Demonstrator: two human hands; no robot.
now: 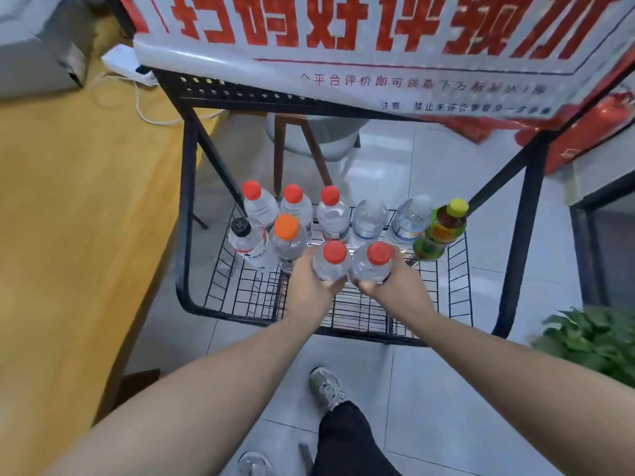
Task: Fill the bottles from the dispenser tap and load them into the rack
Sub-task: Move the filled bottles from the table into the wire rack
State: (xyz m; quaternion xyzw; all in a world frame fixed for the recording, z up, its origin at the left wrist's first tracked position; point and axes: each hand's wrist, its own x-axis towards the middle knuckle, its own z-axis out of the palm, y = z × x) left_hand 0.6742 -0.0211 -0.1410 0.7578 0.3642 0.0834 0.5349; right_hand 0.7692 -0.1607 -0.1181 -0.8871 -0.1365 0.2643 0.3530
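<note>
My left hand (pixel 311 285) grips a clear bottle with a red cap (pixel 332 261), and my right hand (pixel 391 281) grips a second red-capped clear bottle (pixel 374 262). I hold both upright, side by side, over the front of the black wire rack basket (pixel 240 297). Behind them in the basket stand several capped bottles: three with red caps (pixel 293 201), one with an orange cap (pixel 287 231), one with a black cap (pixel 242 235), two clear ones (pixel 369 218) and a green tea bottle with a yellow cap (pixel 441 231). No dispenser tap is in view.
The rack's black frame (pixel 187 207) carries an upper shelf draped with a white banner with red lettering (pixel 378 46). A yellow table (pixel 68 218) stands at the left, a green plant (pixel 598 338) at the right, a chair (pixel 309 139) behind. My shoe (pixel 324 386) is on the tiled floor.
</note>
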